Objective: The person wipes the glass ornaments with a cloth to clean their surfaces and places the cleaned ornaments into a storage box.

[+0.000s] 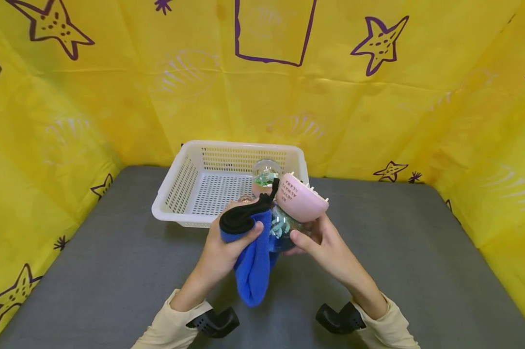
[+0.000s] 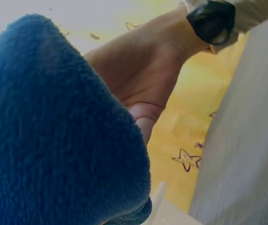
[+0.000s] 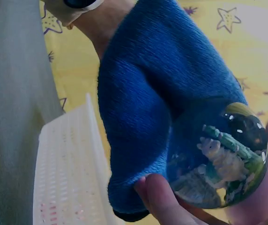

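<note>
My left hand (image 1: pixel 227 242) grips a folded blue fleecy cloth (image 1: pixel 252 276) with a black edge and a black loop, thumb lying across it. The cloth (image 2: pixel 63 126) fills much of the left wrist view and hides my left fingers. In my right hand (image 1: pixel 327 242) is a snow globe (image 1: pixel 301 198), tilted so its pink base points up and away and its glass ball faces me. Against the glass (image 3: pixel 218 159) lies the cloth (image 3: pixel 134 117). Inside the ball show a small pale animal figure and green pieces. My right thumb rests by the glass.
A white plastic basket (image 1: pixel 175 198) with slotted walls stands behind my hands. In its right part sits another snow globe (image 1: pixel 265 174) with a pink base; a small copper-coloured round thing (image 1: pixel 246 198) shows beside it. A yellow patterned curtain (image 1: pixel 354 121) encloses the grey table (image 1: pixel 402 242).
</note>
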Demonstrator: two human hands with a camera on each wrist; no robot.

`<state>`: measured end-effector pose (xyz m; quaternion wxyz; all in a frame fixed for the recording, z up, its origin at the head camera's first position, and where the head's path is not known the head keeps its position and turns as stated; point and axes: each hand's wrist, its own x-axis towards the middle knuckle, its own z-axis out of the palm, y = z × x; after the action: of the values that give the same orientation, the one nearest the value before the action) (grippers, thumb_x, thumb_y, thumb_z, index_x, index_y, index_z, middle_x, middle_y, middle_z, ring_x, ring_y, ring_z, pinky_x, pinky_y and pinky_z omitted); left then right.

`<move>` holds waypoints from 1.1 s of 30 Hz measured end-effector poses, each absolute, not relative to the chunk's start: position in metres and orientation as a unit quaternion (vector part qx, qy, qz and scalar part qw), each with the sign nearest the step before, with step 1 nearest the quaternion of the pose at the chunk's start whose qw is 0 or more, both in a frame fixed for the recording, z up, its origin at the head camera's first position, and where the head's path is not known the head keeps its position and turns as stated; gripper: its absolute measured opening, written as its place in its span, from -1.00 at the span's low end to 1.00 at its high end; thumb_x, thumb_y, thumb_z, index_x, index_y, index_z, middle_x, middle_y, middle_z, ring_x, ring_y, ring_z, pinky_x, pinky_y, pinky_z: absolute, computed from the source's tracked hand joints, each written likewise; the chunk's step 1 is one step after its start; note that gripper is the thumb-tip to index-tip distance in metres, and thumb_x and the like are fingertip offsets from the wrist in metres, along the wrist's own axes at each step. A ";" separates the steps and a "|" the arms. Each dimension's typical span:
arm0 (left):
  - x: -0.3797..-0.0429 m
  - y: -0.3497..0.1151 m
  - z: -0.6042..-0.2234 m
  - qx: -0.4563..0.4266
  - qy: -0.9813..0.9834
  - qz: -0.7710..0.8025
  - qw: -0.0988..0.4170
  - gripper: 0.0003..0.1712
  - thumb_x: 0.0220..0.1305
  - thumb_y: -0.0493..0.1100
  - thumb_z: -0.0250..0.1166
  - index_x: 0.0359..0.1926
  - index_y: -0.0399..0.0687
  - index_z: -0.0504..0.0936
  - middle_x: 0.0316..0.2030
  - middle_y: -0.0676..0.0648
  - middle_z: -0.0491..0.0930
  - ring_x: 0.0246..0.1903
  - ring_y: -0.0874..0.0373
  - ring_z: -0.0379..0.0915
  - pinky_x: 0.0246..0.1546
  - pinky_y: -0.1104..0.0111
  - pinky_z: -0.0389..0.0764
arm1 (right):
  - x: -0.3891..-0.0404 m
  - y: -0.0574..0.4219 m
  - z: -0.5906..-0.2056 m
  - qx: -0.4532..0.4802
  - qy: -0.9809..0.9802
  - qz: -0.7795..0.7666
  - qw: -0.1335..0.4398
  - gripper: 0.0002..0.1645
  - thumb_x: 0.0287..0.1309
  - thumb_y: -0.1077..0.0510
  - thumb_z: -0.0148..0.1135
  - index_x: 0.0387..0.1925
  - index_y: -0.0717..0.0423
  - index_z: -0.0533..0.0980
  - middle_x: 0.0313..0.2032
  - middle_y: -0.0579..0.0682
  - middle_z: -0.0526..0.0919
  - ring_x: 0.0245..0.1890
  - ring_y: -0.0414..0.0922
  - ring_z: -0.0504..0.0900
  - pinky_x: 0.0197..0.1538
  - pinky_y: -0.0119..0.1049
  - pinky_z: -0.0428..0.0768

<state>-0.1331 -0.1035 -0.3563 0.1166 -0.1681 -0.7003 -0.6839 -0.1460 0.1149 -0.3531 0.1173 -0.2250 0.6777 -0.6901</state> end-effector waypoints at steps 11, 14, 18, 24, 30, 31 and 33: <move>-0.132 -0.098 -0.356 -0.228 -0.699 -0.658 0.160 -0.49 0.10 -0.43 0.43 0.12 -0.32 0.57 0.04 -0.14 0.66 0.16 0.19 0.50 0.31 0.38 0.40 | -0.151 0.123 -0.351 -0.257 0.638 -0.719 0.093 0.01 -0.10 0.42 0.51 0.35 0.15 0.18 0.09 0.10 0.53 -0.10 -0.05 0.71 -0.15 -0.07 0.74; -0.132 -0.103 -0.353 -0.199 -0.693 -0.675 0.156 -0.49 0.13 -0.38 0.43 0.13 -0.34 0.55 0.04 0.05 0.65 0.11 0.25 0.52 0.26 0.44 0.43 | -0.151 0.128 -0.347 -0.243 0.669 -0.700 0.057 0.05 -0.23 0.45 0.56 0.33 0.13 0.24 0.08 0.07 0.56 -0.06 -0.06 0.69 -0.08 -0.18 0.72; -0.134 -0.111 -0.349 -0.174 -0.682 -0.692 0.162 -0.45 0.15 -0.39 0.40 0.18 -0.39 0.50 0.07 0.20 0.61 0.14 0.25 0.51 0.27 0.46 0.42 | -0.152 0.134 -0.344 -0.221 0.716 -0.663 0.000 0.15 -0.40 0.45 0.63 0.33 0.09 0.30 0.14 0.01 0.54 0.07 -0.12 0.59 0.07 -0.38 0.62; -0.134 -0.118 -0.344 -0.148 -0.644 -0.729 0.178 -0.46 0.21 -0.37 0.36 0.21 -0.33 0.48 0.07 0.16 0.61 0.13 0.23 0.49 0.27 0.46 0.40 | -0.155 0.135 -0.347 -0.247 0.706 -0.664 -0.018 0.12 -0.41 0.53 0.58 0.32 0.17 0.32 0.14 0.00 0.57 0.09 -0.13 0.58 0.07 -0.36 0.64; -0.132 -0.119 -0.339 -0.104 -0.579 -0.785 0.198 -0.59 0.22 -0.26 0.39 0.09 -0.01 0.56 -0.06 0.12 0.61 -0.03 0.25 0.47 0.18 0.45 0.43 | -0.155 0.136 -0.346 -0.222 0.694 -0.683 -0.037 0.00 -0.35 0.58 0.51 0.26 0.20 0.37 0.07 -0.01 0.59 0.02 -0.14 0.62 -0.09 -0.25 0.73; -0.132 -0.119 -0.339 -0.100 -0.566 -0.793 0.203 -0.62 0.22 -0.25 0.39 0.06 0.00 0.58 -0.08 0.12 0.62 -0.06 0.26 0.47 0.16 0.45 0.44 | -0.155 0.136 -0.346 -0.215 0.698 -0.682 -0.043 0.00 -0.34 0.58 0.50 0.26 0.19 0.37 0.06 -0.01 0.58 0.01 -0.14 0.62 -0.09 -0.26 0.73; -0.132 -0.121 -0.338 -0.105 -0.541 -0.806 0.214 -0.67 0.23 -0.24 0.39 0.02 -0.01 0.60 -0.10 0.11 0.61 -0.07 0.26 0.46 0.14 0.45 0.44 | -0.156 0.137 -0.345 -0.202 0.703 -0.681 -0.047 0.00 -0.34 0.58 0.50 0.26 0.18 0.38 0.06 -0.01 0.58 -0.02 -0.13 0.64 -0.12 -0.25 0.73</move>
<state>-0.1322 -0.1207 -0.3376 0.2138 -0.1047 -0.5412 -0.8065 -0.1555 0.1371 -0.3451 -0.0474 -0.2022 0.7027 -0.6805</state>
